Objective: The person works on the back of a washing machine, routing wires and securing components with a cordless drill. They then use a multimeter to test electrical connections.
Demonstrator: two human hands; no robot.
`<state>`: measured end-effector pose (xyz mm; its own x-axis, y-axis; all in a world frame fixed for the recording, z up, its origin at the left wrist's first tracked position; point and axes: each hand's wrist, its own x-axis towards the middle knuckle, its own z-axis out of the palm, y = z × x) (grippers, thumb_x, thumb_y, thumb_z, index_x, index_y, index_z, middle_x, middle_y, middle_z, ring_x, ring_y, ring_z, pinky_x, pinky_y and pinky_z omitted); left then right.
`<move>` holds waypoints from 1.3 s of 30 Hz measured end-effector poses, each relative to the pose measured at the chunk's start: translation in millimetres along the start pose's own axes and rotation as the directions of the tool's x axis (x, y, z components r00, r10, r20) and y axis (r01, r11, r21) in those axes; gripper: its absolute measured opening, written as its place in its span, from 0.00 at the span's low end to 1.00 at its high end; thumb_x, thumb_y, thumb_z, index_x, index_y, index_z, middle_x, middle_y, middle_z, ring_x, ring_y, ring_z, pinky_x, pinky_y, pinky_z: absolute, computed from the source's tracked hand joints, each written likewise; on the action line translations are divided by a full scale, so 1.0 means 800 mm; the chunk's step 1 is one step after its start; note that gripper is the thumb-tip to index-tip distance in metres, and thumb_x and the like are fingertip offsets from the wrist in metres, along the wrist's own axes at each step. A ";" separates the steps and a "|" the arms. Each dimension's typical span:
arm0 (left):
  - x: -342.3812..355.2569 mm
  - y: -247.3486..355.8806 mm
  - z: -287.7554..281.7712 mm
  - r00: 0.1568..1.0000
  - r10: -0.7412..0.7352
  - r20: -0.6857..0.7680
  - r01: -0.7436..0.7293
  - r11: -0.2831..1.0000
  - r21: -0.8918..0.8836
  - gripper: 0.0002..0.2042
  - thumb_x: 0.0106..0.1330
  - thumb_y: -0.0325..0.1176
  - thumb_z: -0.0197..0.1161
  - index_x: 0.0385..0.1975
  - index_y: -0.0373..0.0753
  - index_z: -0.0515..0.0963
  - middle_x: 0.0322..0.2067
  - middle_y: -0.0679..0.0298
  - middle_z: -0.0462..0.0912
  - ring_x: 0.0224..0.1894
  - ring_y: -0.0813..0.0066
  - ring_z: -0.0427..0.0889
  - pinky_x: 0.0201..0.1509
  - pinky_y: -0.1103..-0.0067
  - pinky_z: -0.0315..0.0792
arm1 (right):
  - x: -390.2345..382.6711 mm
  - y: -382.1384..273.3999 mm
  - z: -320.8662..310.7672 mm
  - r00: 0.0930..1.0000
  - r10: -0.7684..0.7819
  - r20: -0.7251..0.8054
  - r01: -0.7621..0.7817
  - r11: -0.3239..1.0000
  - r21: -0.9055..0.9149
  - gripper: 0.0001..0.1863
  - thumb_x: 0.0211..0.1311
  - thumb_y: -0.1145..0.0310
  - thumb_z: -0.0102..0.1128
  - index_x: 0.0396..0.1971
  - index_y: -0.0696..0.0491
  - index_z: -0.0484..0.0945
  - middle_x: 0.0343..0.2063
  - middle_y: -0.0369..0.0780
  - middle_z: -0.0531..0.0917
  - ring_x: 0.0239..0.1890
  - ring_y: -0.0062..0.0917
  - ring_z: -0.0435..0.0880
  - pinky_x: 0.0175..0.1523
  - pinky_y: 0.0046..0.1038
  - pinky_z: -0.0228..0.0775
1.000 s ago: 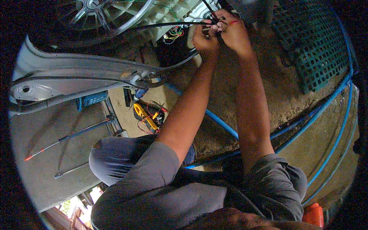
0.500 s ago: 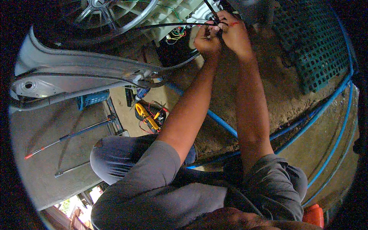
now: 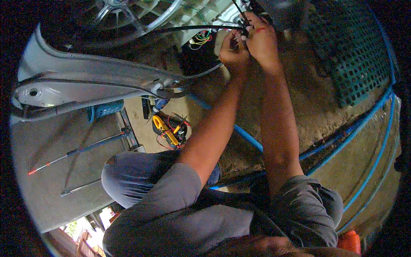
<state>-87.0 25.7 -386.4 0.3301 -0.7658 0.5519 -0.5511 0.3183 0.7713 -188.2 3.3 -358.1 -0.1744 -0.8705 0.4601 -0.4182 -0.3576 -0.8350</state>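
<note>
Both my arms reach up and forward to the top of the view. My left hand (image 3: 233, 50) and my right hand (image 3: 260, 35) are pressed together, fingers pinched on a thin black cable (image 3: 192, 28) that runs left from them. A bundle of coloured wires (image 3: 201, 39) hangs just left of my hands, under a white ribbed machine part (image 3: 192, 13). What lies between my fingertips is too small to make out.
A grey curved metal panel (image 3: 85, 81) stretches across the left. A yellow clamp meter (image 3: 166, 130) with red leads lies on the floor by my knee. Thin rods (image 3: 77, 150) lie at the left. A green plastic grid (image 3: 355, 55) sits at the right, blue hoses (image 3: 368, 137) beside it.
My hands stay together on the cable; the view has shifted slightly, nothing else has visibly changed.
</note>
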 end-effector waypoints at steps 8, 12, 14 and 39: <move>0.022 0.060 -0.056 0.941 -0.329 -0.083 0.288 0.902 -0.321 0.16 0.74 0.27 0.60 0.59 0.28 0.75 0.52 0.55 0.83 0.55 0.68 0.82 0.61 0.72 0.74 | 0.008 -0.037 0.033 0.962 -0.038 -0.269 0.042 0.999 0.008 0.18 0.65 0.70 0.64 0.55 0.56 0.80 0.46 0.51 0.86 0.50 0.48 0.84 0.57 0.42 0.76; 0.068 0.110 -0.102 0.936 -0.314 -0.161 0.218 0.873 -0.436 0.21 0.80 0.36 0.56 0.65 0.29 0.64 0.54 0.56 0.78 0.55 0.69 0.75 0.63 0.72 0.69 | -0.008 -0.073 0.068 0.894 0.024 -0.448 -0.005 0.999 0.042 0.23 0.65 0.66 0.65 0.58 0.56 0.75 0.55 0.56 0.79 0.58 0.51 0.77 0.62 0.44 0.71; 0.092 0.132 -0.108 0.900 -0.271 -0.340 0.133 0.917 -0.376 0.22 0.81 0.40 0.54 0.64 0.28 0.63 0.52 0.54 0.77 0.53 0.66 0.75 0.63 0.70 0.67 | -0.019 -0.094 0.080 0.882 0.010 -0.472 0.025 0.997 0.067 0.23 0.66 0.65 0.64 0.59 0.56 0.75 0.54 0.56 0.78 0.59 0.51 0.76 0.64 0.44 0.68; 0.184 0.151 -0.146 0.736 -0.484 -0.474 0.044 0.733 -0.679 0.15 0.70 0.33 0.51 0.29 0.23 0.75 0.31 0.57 0.79 0.31 0.65 0.71 0.39 0.67 0.69 | 0.005 -0.131 0.072 0.996 -0.035 0.087 0.010 0.962 0.273 0.19 0.59 0.77 0.68 0.52 0.58 0.83 0.54 0.51 0.84 0.56 0.46 0.82 0.61 0.38 0.73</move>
<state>-15.3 17.0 -175.1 0.8729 -0.4522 0.1832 0.1308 0.5786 0.8051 -94.0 18.1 -286.0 -0.0819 -0.8835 0.4612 -0.1606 -0.4450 -0.8810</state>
